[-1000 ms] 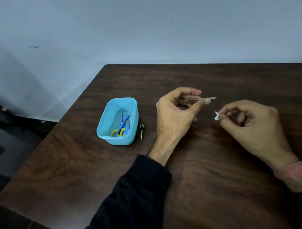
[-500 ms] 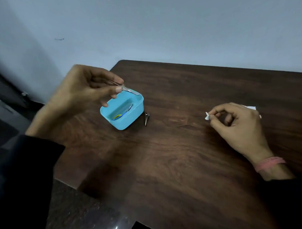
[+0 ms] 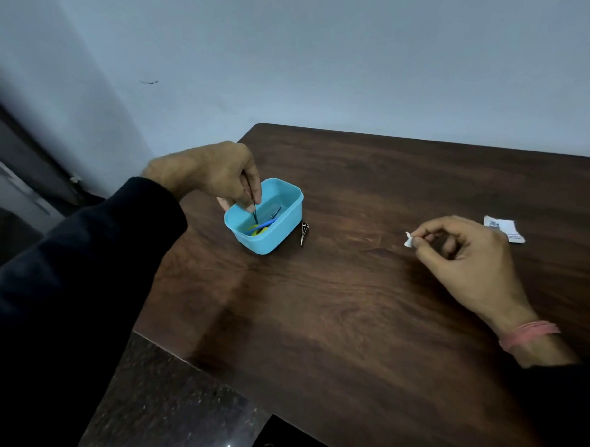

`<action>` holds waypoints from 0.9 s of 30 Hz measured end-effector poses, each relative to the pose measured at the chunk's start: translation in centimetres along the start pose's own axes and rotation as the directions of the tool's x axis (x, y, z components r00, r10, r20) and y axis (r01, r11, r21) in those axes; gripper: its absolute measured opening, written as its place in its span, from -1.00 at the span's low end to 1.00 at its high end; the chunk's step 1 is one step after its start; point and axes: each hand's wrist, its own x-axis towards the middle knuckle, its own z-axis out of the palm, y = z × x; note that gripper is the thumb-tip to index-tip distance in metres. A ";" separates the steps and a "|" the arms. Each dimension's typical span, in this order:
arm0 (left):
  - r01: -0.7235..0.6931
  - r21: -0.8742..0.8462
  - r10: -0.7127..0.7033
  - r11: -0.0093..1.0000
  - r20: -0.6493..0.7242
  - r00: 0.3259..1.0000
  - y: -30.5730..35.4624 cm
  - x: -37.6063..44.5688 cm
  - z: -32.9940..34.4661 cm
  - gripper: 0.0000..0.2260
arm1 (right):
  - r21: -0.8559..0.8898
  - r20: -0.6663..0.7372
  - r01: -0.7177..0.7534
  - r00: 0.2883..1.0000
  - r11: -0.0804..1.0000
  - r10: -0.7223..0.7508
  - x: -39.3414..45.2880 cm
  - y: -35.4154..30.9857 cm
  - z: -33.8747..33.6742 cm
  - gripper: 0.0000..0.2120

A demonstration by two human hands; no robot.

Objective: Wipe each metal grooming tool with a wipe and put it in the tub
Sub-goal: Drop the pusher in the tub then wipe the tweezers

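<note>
One tool, slim tweezers (image 3: 254,209) pinched in the left hand (image 3: 218,172), has travelled into the tub (image 3: 280,237), while the right hand (image 3: 462,251) pinches the wipe (image 3: 408,239), leaving the nail clipper (image 3: 304,232) unwiped.

The tub (image 3: 280,237) is set on the counter (image 3: 357,321) near its left edge, scissors (image 3: 262,226) lying inside. The nail clipper (image 3: 304,233) is placed just right of it. A sachet (image 3: 504,229) is found far right.
</note>
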 end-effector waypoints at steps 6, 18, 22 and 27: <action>0.014 -0.030 -0.016 0.999 -0.043 0.999 0.2 -0.5 0.9 -0.84 | 0.010 0.008 0.003 1.000 1.000 -0.003 0.1 0.0 0.1 -0.78; -0.039 0.227 0.032 0.973 0.031 0.999 2.5 1.5 -0.8 -0.67 | -0.012 0.009 -0.007 1.000 1.000 0.007 0.1 -0.1 0.0 -0.79; -0.043 0.266 0.037 0.963 0.026 0.999 3.1 2.4 -0.4 -0.62 | -0.005 0.016 -0.009 1.000 1.000 0.009 0.1 0.0 0.0 -0.78; 0.034 0.270 -0.019 0.962 -0.059 0.998 2.7 2.4 0.1 -0.63 | 0.001 0.017 -0.011 1.000 1.000 0.011 0.2 0.1 0.0 -0.79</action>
